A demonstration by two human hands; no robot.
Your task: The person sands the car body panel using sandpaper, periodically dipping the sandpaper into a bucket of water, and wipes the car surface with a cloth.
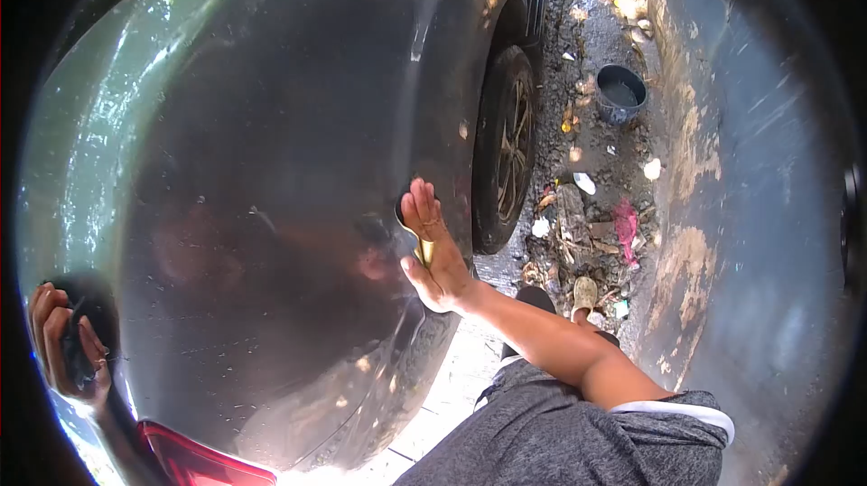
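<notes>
A dark, glossy car body [271, 170] fills the left and middle of the view. My right hand [433, 251] is stretched out by the side panel, near the rear wheel [506, 152], its fingers straight and its thumb apart. A small yellowish, shiny patch shows between that thumb and the fingers; what it is cannot be told. At the far left my left hand [70, 341] is curled around a dark item [83, 337], possibly a cloth, at the car's edge. A red tail light [199, 459] lies below that hand.
A dark bucket [621, 94] with liquid stands on the littered, wet ground beside the wheel. Pink netting [625, 228] and scraps lie nearer my feet. A stained, peeling wall [750, 206] runs along the right, leaving a narrow passage beside the car.
</notes>
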